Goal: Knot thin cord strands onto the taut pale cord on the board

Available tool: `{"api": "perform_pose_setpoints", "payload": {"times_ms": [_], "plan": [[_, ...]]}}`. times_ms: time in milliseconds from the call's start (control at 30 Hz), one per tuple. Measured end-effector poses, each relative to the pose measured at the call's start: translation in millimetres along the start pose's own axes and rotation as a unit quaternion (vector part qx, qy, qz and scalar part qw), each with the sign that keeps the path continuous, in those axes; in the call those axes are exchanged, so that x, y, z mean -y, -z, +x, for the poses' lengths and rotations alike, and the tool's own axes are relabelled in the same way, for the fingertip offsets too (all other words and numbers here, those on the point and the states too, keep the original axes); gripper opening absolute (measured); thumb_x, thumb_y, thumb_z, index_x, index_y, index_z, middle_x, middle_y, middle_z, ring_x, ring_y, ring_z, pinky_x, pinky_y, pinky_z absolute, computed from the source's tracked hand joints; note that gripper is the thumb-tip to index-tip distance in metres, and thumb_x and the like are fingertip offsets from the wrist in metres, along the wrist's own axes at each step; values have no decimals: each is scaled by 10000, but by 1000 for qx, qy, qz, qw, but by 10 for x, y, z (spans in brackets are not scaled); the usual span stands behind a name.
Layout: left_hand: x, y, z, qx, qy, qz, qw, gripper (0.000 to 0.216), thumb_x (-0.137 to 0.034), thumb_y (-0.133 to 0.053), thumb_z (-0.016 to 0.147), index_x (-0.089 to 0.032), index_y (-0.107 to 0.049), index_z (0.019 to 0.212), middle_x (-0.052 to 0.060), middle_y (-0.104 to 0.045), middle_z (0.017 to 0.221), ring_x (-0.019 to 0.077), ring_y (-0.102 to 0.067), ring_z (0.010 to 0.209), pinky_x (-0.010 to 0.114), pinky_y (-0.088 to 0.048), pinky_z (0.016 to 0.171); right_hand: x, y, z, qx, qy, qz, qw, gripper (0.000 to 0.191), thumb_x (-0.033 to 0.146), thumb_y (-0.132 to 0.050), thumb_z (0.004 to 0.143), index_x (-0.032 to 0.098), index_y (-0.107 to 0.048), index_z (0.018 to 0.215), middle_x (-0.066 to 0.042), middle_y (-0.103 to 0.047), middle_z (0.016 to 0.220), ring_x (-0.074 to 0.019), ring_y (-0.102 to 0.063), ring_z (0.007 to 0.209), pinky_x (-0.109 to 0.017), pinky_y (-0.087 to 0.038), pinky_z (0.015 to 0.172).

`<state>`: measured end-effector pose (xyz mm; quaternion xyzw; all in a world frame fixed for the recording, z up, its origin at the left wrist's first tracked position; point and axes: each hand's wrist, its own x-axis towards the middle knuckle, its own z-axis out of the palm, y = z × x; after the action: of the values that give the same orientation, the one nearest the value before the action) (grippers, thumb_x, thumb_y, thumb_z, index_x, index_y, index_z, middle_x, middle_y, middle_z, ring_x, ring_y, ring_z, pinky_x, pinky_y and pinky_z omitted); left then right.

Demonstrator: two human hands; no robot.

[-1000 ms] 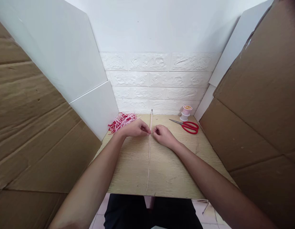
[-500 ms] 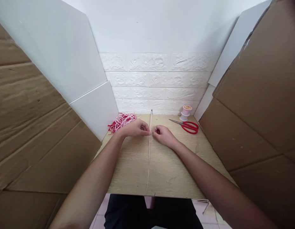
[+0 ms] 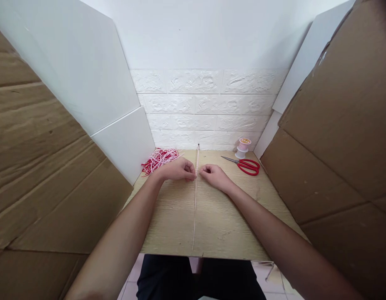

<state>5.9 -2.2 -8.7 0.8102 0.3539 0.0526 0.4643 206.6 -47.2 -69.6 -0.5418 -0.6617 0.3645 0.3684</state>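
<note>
A thin pale cord [image 3: 195, 208] runs straight down the middle of the wooden table [image 3: 211, 225], from a small pin at the back to the front edge. My left hand [image 3: 177, 170] pinches the cord from the left, fingers closed. My right hand [image 3: 213, 175] pinches it from the right at the same spot. The fingertips of both hands almost meet on the cord.
A tangle of red and white cords [image 3: 158, 159] lies at the back left. Red-handled scissors [image 3: 246, 165] and a pink thread spool [image 3: 243, 146] sit at the back right. Cardboard panels [image 3: 336, 137] and white boards [image 3: 86, 75] wall in both sides.
The fingertips of both hands have drawn slightly closer together on the cord. Otherwise the hands stay in place.
</note>
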Motion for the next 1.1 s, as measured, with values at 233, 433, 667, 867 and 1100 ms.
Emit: {"api": "perform_pose_setpoints", "payload": {"times_ms": [233, 433, 667, 867, 1100], "plan": [[-22, -48, 23, -39, -2, -13, 999, 192, -308, -699, 722, -135, -632, 770, 26, -695, 746, 123, -630, 687, 192, -418, 577, -13, -21, 16, 17, -40, 66, 997, 206, 344, -593, 733, 142, -634, 729, 21, -576, 668, -110, -471, 610, -233, -339, 587], [36, -72, 74, -64, -9, -49, 997, 174, -279, -703, 697, -128, -625, 736, 30, -697, 732, 141, -661, 721, 206, -465, 635, -34, -14, 25, 38, -38, 114, 992, 227, 338, -636, 735, 128, -705, 789, -6, -654, 723, -116, -520, 634, -232, -369, 614], [55, -74, 80, -68, -12, -72, 995, 168, -261, -718, 686, -124, -626, 715, 39, -700, 732, 138, -664, 711, 203, -477, 641, 10, 4, -15, 60, -50, 175, 981, 230, 311, -738, 676, 139, -695, 823, -34, -715, 789, -132, -606, 682, -234, -417, 655], [34, -85, 71, -67, -14, -80, 994, 214, -299, -738, 685, -123, -618, 703, 41, -693, 718, 148, -669, 722, 212, -489, 650, 74, 8, -37, 47, -76, 231, 969, 257, 244, -761, 649, 161, -624, 849, -25, -723, 765, -139, -651, 689, -239, -454, 677], [33, -82, 67, -63, -14, -90, 994, 160, -244, -709, 681, -124, -604, 696, 46, -705, 748, 154, -681, 745, 217, -503, 665, 75, 14, -29, 53, -70, 257, 962, 267, 157, -706, 665, 169, -597, 909, -14, -717, 714, -145, -660, 669, -241, -447, 663]]}}
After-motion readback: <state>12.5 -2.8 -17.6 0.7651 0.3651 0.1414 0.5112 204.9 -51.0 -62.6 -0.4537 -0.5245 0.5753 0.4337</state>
